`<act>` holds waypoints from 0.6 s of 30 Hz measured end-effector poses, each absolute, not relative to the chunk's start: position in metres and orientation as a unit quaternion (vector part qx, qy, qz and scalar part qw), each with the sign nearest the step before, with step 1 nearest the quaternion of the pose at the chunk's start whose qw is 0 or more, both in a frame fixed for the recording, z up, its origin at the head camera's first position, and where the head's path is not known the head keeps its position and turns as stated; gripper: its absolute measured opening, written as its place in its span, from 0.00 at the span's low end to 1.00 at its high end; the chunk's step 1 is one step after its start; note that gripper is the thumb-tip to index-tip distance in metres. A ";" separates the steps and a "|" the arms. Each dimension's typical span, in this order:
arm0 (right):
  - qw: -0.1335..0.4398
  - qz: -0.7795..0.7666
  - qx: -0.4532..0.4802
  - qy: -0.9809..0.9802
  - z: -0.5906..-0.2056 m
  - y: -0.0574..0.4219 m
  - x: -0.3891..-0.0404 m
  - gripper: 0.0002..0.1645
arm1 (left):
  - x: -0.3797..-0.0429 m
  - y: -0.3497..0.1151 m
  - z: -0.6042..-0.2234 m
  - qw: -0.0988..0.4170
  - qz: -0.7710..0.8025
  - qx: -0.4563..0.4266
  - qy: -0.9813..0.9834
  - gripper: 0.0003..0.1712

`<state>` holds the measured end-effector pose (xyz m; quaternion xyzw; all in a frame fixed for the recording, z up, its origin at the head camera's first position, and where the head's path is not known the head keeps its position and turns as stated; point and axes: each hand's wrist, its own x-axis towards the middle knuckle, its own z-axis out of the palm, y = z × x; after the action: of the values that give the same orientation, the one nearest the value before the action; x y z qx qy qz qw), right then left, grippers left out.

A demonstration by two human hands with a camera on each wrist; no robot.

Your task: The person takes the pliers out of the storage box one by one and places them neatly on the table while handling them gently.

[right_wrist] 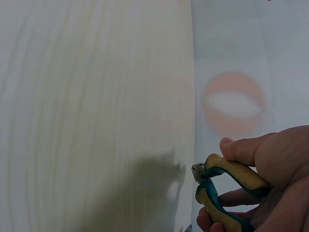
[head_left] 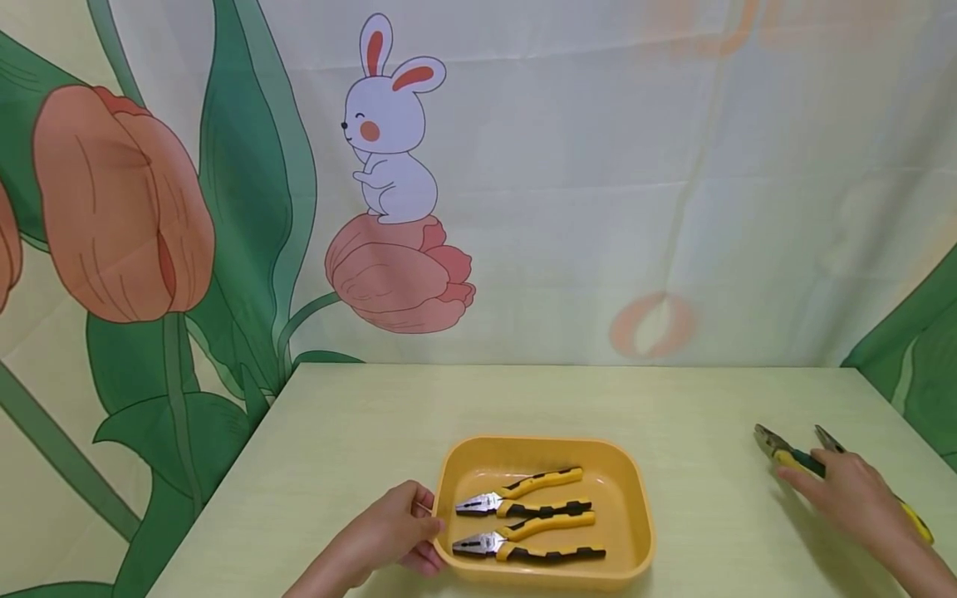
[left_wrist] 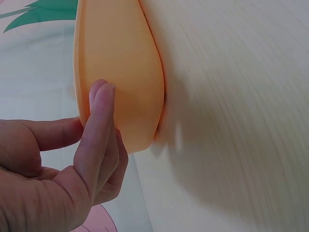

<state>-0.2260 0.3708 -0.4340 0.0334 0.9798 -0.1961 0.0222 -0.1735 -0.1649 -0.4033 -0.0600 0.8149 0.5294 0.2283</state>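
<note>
At the left end of a yellow-orange plastic tray [head_left: 626,515], my left hand [head_left: 389,527] pinches the rim, thumb on the rim and fingers against the outer wall. Two combination pliers with silver heads and yellow-black handles lie inside, the rear pliers [head_left: 489,502] and the front pliers [head_left: 489,542], heads pointing left. Off to the right, my right hand [head_left: 860,502] grips worn pliers [head_left: 785,455] with yellow-green handles, which stand spread in the right wrist view. Beyond that hand show the dark tip and a yellow handle of other pliers [head_left: 830,440], their middle hidden by the hand.
A pale wood-grain table [head_left: 568,403] carries everything. Behind it hangs a curtain [head_left: 568,166] printed with tulips and a rabbit, close against the table's back edge. Tabletop stretches between the tray and my right hand.
</note>
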 end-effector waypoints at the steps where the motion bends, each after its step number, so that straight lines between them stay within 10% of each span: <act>1: 0.021 -0.195 0.032 0.980 -0.434 0.371 -0.226 0.46 | -0.173 -0.165 -0.403 0.227 0.532 -0.057 0.814 0.12; 18: -0.009 -0.179 0.010 0.984 -0.444 0.375 -0.233 0.45 | -0.173 -0.164 -0.403 0.226 0.528 -0.065 0.816 0.12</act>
<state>-0.2328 0.3748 -0.4439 0.0096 0.9838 -0.1788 -0.0086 -0.1727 -0.1644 -0.4025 -0.0650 0.8156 0.5284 0.2264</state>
